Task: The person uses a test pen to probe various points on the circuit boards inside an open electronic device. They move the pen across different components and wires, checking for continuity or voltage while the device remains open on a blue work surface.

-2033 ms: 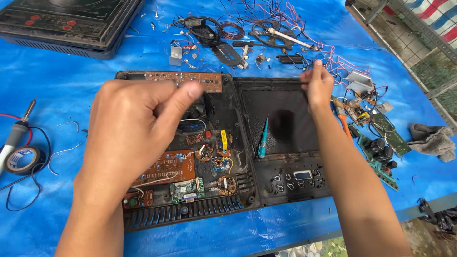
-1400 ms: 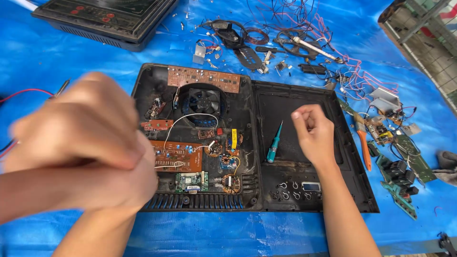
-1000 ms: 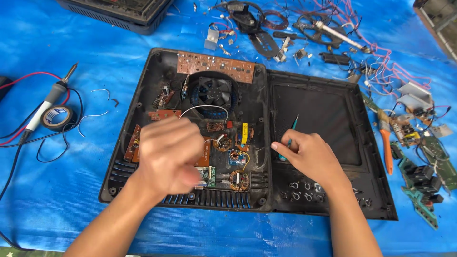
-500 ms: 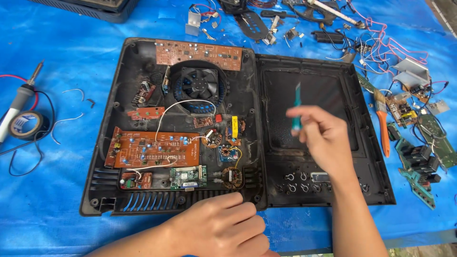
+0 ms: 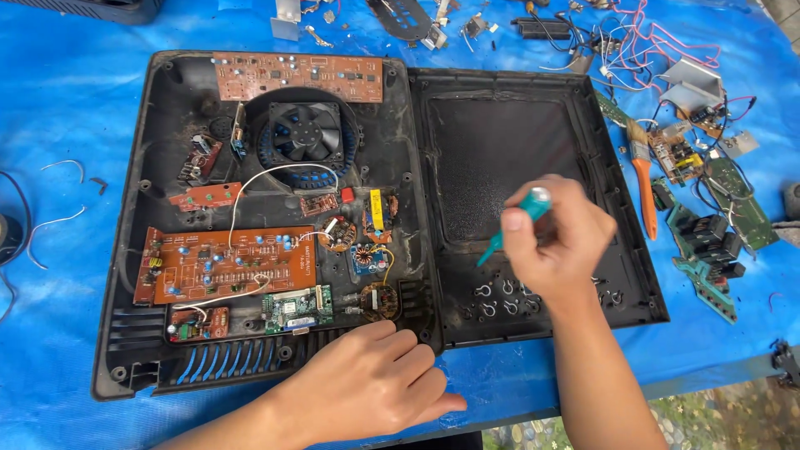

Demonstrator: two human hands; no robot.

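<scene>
Two loose bits of wire [image 5: 52, 193] lie on the blue tarp [image 5: 58, 350] at the far left. Next comes one black plastic case [image 5: 142, 250], opened flat in two halves. The left half holds one round black fan [image 5: 306, 132], one long brown circuit board [image 5: 297, 75] along its top edge, one large orange circuit board [image 5: 225, 265] lower down, three small reddish boards near it, one small green board [image 5: 293, 308] and three copper coils at the centre. The left hand [image 5: 367, 387] rests with its fingers loosely curled and holds nothing; the fingertips touch the front rim of the case just below the coils, and the palm lies on the tarp. The right half of the case is one bare panel [image 5: 492, 158] with a dark square field and a cluster of small metal clips near its front edge. Above that panel hangs the right hand [image 5: 557, 242], closed around one teal screwdriver [image 5: 514, 227], pinched between thumb and fingers, its tip slanting down and to the left over the lower edge of the square field. Right of the case lies one orange-handled tool [image 5: 643, 187], then a heap of loose green boards and red wires, too tangled to count.
</scene>
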